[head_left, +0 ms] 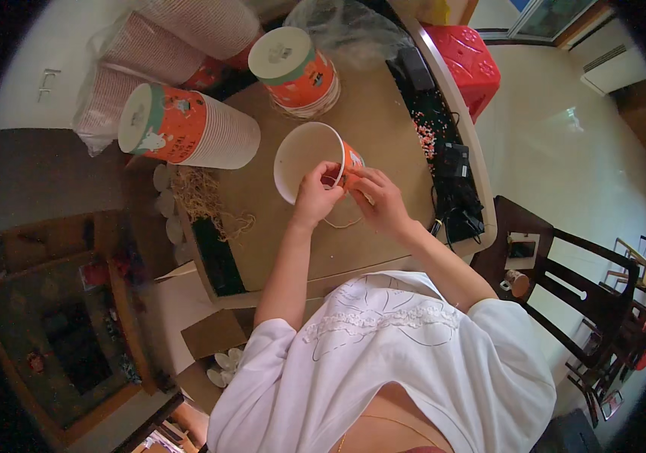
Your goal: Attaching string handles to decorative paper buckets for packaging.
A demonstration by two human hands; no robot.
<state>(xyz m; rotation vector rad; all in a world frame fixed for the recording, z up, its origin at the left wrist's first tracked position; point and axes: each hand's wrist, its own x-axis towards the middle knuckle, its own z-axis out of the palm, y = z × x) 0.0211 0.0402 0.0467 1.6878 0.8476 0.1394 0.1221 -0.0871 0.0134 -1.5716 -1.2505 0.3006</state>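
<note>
A large paper bucket (pixel 298 155), white inside with an orange printed outside, lies tipped on the table with its mouth toward me. My left hand (pixel 317 198) is closed at its right rim, thumb and fingers reaching just inside the mouth. Against the orange outer wall, my right hand (pixel 380 202) has its fingers bent and pinched together close to the left fingertips. A thin pale cord (pixel 343 225) curves below the two hands. Whatever small thing is between the fingertips is hidden.
A stack of nested buckets (pixel 210 132) lies at the left, and another stack (pixel 293 72) stands behind. Loose cords (pixel 210 200) hang at the table's left edge. Wrapped bucket stacks (pixel 153 49) fill the far left. Black adapters (pixel 455 160) and a red stool (pixel 463 64) are right.
</note>
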